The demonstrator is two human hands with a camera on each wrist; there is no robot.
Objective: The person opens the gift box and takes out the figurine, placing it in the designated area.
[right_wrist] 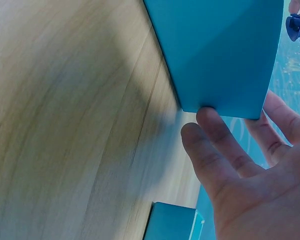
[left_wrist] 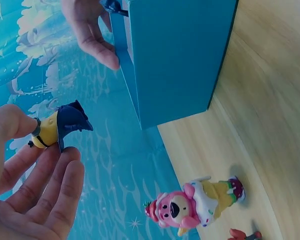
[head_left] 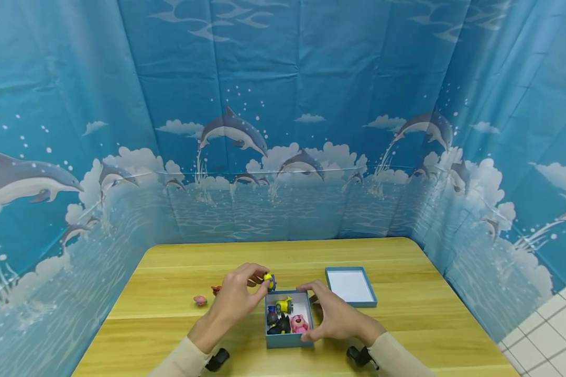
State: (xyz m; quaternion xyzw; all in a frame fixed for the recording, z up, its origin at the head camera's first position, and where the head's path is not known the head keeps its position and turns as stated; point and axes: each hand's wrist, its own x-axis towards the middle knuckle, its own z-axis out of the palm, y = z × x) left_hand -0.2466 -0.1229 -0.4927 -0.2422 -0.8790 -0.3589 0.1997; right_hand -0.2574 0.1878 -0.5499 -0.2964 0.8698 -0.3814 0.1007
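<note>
My left hand pinches a small yellow minion figure dressed in dark blue, held above the far left corner of an open blue box. In the left wrist view the minion figure lies sideways between thumb and fingertips. My right hand grips the box's right side, thumb at the near corner and fingers at the far one. Inside the box are a pink bear figure, a yellow toy with dark wheels, a black figure and a figure with a blue top.
The box's blue lid lies white inside up, behind and right of the box. Left of my left hand, a pink bear figure with a cone-like body and a red figure are on the wooden table. A dolphin curtain surrounds the table.
</note>
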